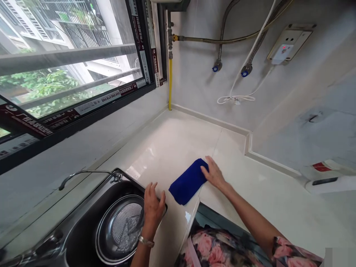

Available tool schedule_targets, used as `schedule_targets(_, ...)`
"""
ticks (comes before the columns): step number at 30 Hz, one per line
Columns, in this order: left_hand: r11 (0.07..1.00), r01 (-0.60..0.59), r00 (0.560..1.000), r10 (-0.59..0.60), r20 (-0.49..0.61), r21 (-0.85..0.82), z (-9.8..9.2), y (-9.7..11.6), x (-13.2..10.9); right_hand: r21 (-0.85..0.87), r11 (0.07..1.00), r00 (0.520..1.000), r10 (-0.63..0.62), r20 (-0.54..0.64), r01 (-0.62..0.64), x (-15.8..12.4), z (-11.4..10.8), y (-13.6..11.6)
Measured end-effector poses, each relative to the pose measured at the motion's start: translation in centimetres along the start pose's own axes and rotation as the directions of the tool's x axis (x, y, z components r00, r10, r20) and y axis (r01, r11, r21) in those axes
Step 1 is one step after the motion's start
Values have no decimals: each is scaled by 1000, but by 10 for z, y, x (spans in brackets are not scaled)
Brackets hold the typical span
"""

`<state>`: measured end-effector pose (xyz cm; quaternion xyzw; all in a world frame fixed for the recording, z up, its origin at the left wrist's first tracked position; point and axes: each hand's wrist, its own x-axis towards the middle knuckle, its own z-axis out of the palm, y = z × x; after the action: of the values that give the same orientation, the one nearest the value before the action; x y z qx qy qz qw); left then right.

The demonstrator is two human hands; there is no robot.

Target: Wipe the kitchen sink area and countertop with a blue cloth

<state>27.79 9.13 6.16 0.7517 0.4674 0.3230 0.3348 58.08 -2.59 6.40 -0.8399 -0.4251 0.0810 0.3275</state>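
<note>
A folded blue cloth [189, 181] lies on the pale countertop [178, 141], close to its front edge. My right hand [214, 173] is at the cloth's right end, with the thumb over the edge and the fingers along its far side. To the left of the cloth, my left hand [153, 205] hovers near the sink's corner, fingers spread and holding nothing. Below it, a round metal colander [126, 218] with a perforated bottom sits in the dark sink [80, 237]. Crumpled clear plastic [129, 235] lies inside the colander.
A curved faucet [86, 172] rises at the sink's back corner. The window [83, 63] runs along the left wall. A yellow pipe [170, 83] meets the counter in the corner. Hoses, a white cable [236, 98] and a socket [289, 40] are on the wall.
</note>
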Motion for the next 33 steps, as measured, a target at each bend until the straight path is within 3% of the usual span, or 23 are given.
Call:
schedule_targets(3, 971, 75, 994, -54, -98, 225, 11, -16, 13, -70, 991, 985, -101, 142, 112, -35, 57, -22)
schedule_targets(6, 913, 219, 975, -191, -116, 344, 21, -26, 28, -166, 963, 967, -180, 182, 211, -57, 85, -33)
schedule_targets(8, 894, 253, 967, -233, -100, 370, 26, -31, 36, -223, 925, 941, -262, 215, 309, -61, 81, -19)
schedule_targets(11, 859, 317, 948, -281, -147, 402, 27, -36, 49, -359, 860, 930, -305, 207, 362, -60, 56, 26)
schedule_targets(13, 827, 430, 902, -382, -199, 361, 28, -38, 58, -486, 833, 965, -238, 115, 263, -59, 40, 59)
schedule_targets(16, 768, 605, 794, -562, -231, 209, 34, -37, 70, -619, 780, 994, -113, 3, 90, -48, 27, 93)
schedule_targets(18, 756, 643, 755, -597, -272, 125, 43, -36, 74, -671, 742, 1000, -13, -27, -9, -25, 23, 102)
schedule_targets(21, 789, 613, 744, -556, -370, 48, 53, -36, 73, -706, 693, 984, 175, -36, -150, 38, 16, 102)
schedule_targets(26, 841, 530, 794, -447, -412, 109, 55, -43, 67, -665, 686, 912, 410, 20, -294, 158, 13, 92)
schedule_targets(29, 847, 510, 800, -401, -446, 154, 54, -47, 66, -633, 696, 896, 445, 7, -341, 210, 28, 75)
schedule_targets(33, 849, 495, 806, -370, -462, 183, 54, -49, 66, -588, 757, 925, 378, 39, -284, 261, 66, 32)
